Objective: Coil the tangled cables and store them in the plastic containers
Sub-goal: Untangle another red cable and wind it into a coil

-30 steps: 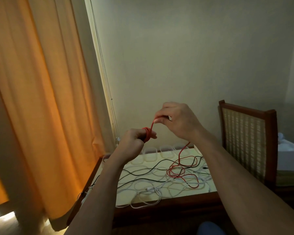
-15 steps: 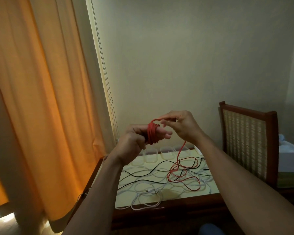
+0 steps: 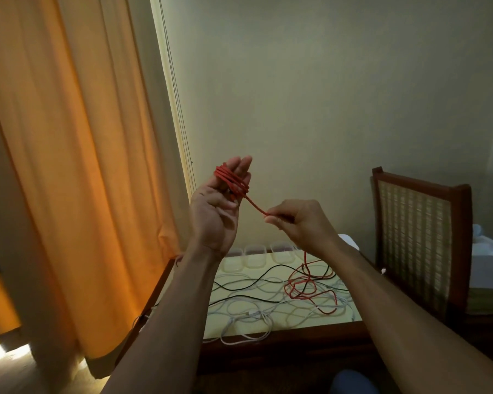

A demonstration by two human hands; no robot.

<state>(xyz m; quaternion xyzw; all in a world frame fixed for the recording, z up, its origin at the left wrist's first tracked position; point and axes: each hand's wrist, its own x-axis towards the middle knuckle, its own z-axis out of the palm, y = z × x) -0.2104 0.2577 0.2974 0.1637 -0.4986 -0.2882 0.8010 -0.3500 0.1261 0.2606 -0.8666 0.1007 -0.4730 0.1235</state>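
Note:
A red cable [image 3: 231,179] is wound in several turns round the straight, raised fingers of my left hand [image 3: 214,217], whose palm faces me; the thumb lies across the palm and pins the lowest turns. From the coil a taut stretch runs down-right to my right hand [image 3: 299,220], which pinches it between thumb and fingers. Below that hand the rest of the red cable drops to the table [image 3: 296,319] and lies in loose loops. Three clear plastic containers [image 3: 255,253] stand in a row at the table's far edge.
White cables [image 3: 248,314] and a black cable [image 3: 239,288] lie tangled over the table, some hanging off the front edge. A wooden chair with a woven back [image 3: 419,237] stands to the right. An orange curtain [image 3: 69,166] hangs on the left.
My left hand has turned palm-up and straightened its fingers, lifting the coil higher. My right hand has dropped down and to the right, pulling the cable taut. The coil has gained turns.

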